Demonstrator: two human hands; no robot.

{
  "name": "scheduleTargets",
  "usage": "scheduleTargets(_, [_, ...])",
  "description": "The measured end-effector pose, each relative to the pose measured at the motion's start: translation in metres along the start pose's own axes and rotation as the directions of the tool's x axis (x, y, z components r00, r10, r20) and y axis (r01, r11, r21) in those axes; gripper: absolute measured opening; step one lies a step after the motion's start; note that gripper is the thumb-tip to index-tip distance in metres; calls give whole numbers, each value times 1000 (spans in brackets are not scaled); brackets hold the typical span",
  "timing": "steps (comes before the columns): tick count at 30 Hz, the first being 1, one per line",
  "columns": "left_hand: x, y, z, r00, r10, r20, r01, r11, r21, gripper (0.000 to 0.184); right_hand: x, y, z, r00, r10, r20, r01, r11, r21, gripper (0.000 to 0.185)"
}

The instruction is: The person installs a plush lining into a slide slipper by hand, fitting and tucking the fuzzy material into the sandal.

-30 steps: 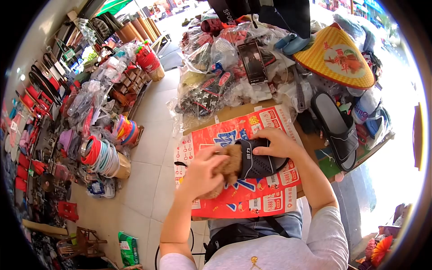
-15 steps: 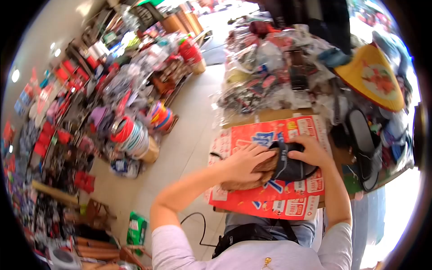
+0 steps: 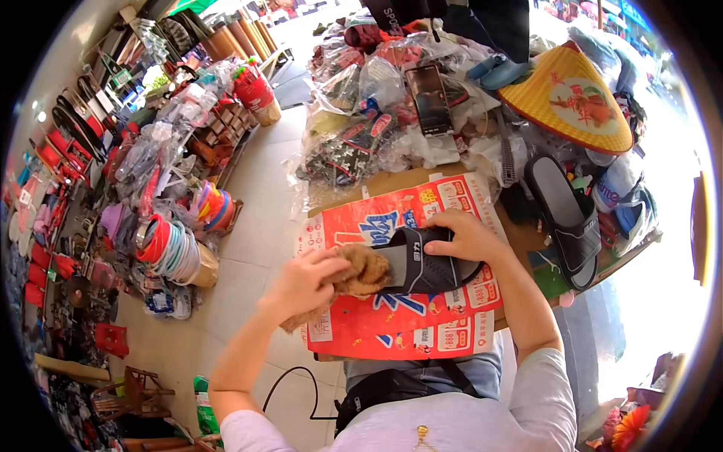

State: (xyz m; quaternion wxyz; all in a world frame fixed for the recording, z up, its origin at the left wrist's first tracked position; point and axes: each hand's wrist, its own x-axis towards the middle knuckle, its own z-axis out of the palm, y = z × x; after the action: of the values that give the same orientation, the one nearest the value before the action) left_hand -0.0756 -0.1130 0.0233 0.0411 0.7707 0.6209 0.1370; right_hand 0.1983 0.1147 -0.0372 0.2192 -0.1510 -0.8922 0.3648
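Note:
A black and grey slide sandal (image 3: pixel 429 260) lies sideways on a red printed sheet (image 3: pixel 361 324). My right hand (image 3: pixel 456 237) grips its strap at the toe end, thumb on top. My left hand (image 3: pixel 301 282) is closed on a brown fuzzy cloth (image 3: pixel 365 271), whose front part lies over the heel end of the sandal's footbed. The cloth's other end hangs down toward the lower left. A matching sandal (image 3: pixel 561 215) rests at the right of the table, apart from both hands.
Plastic-wrapped goods (image 3: pixel 384 83) heap up beyond the sheet, with a phone (image 3: pixel 429 102) on them. A yellow conical hat (image 3: pixel 568 98) sits at the back right. Crowded shelves (image 3: pixel 143 173) fill the left side beyond the tiled floor (image 3: pixel 260 181).
My left hand and the cloth have moved left, away from the strap, uncovering more of the footbed. My right hand still holds the sandal. The camera view swung left, then back.

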Motion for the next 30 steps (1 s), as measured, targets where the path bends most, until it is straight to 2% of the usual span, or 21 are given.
scheduleTargets(1, [2,6,1,1000,-1,4,1,1000,-15,45,1,0,0,1000,-9,-6,9,1000,12,48])
scheduleTargets(3, [12,21,4,970,-4,-242,-38,984,-172,48,1,0,1,1000,-20,0,20,999,25,48])
scheduleTargets(6, [34,35,58,966,0,-259,-69,964,-256,49,-1,-6,0,1000,-13,-11,13,1000,-14,46])
scheduleTargets(7, [40,43,64,988,0,-155,-37,971,-236,48,-3,-4,-2,1000,-14,2,14,1000,-27,46])
scheduleTargets(9, [46,52,68,970,22,-243,-66,983,-174,46,-4,5,0,1000,-6,-27,5,998,-57,45])
scheduleTargets(10, [40,51,65,952,52,-301,-88,991,-106,45,-3,0,-5,997,80,19,-80,997,1,45])
scheduleTargets(11, [30,46,58,954,-13,-298,-24,993,-120,45,-4,-4,-8,992,126,28,-128,989,73,44])
scheduleTargets(13, [14,24,34,909,-15,-417,12,1000,-8,44,-6,8,-4,997,82,-8,-82,996,43,43])
scheduleTargets(15, [-8,-6,35,840,-205,-502,93,966,-240,45,-4,-3,-9,993,114,26,-116,991,61,44])
scheduleTargets(16, [-22,-13,34,837,-237,-494,122,960,-254,45,-4,-3,-8,993,120,16,-121,991,66,44])
scheduleTargets(18, [-41,-23,32,808,-380,-451,189,891,-414,44,-4,-1,-7,992,124,24,-126,988,90,44])
scheduleTargets(22, [-54,-21,36,795,-430,-428,225,864,-450,41,-4,2,-8,993,120,9,-120,991,66,46])
scheduleTargets(24, [-49,-15,42,852,-320,-414,140,902,-409,42,-6,8,-8,990,143,11,-143,987,67,47])
scheduleTargets(26, [-36,2,56,863,-280,-421,93,906,-412,47,-6,14,-8,989,142,32,-145,986,80,48])
scheduleTargets(28, [-23,20,69,881,-174,-439,2,932,-364,51,-10,25,-9,986,165,1,-164,985,44,49])
scheduleTargets(30, [-9,38,83,863,-100,-496,-91,934,-347,53,-10,30,-11,987,160,20,-161,982,97,51])
